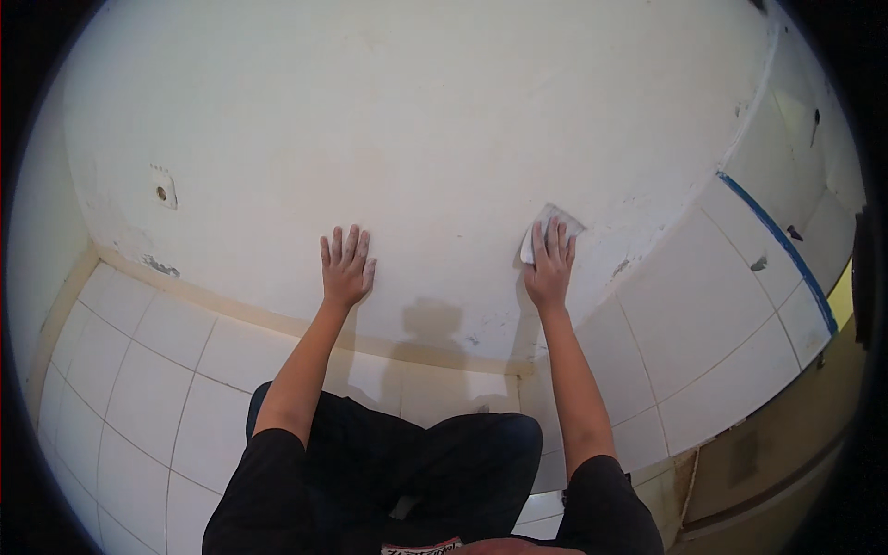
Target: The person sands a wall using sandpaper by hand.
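Note:
My left hand (346, 265) lies flat against the off-white wall (444, 139), fingers pointing up and slightly apart, holding nothing. Pale dust coats its fingertips. To the right, my right hand (550, 268) presses a sheet of sandpaper (573, 220) to the same wall. The sheet is greyish white and dusty, and its upper corner and left edge stick out past my fingers. The rest of it is hidden under the palm.
A wall socket (163, 191) is at the left. Scuffed patches (159, 266) mark the wall's lower part. White floor tiles (139, 398) run below a cream skirting strip (222, 310). At the right stand a tiled surface (698, 314) with a blue edge strip (777, 236) and a brown door-like panel (768, 462).

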{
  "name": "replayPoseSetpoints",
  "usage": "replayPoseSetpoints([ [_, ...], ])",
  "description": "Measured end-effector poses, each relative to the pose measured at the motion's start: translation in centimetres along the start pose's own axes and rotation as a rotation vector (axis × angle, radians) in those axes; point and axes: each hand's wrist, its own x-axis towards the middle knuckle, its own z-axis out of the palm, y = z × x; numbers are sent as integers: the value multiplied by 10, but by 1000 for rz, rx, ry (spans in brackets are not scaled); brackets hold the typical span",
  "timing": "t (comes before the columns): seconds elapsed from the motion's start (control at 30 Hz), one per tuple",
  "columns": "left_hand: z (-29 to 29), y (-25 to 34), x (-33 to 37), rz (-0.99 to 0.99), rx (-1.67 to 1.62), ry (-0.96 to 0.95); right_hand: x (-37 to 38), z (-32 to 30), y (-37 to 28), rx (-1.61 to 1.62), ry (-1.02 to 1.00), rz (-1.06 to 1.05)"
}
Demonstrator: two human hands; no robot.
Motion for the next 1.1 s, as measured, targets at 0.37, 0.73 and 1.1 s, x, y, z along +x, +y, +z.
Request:
replayPoseSetpoints([
  [0.37,11,15,-101,-112,-104,-200,-25,39,-92,31,-200,-434],
  [0.73,-7,-2,-74,-48,-78,-171,51,-26,-9,-4,55,-47],
  [1.1,-27,3,-58,-144,-124,-224,4,25,-86,41,-160,-247],
])
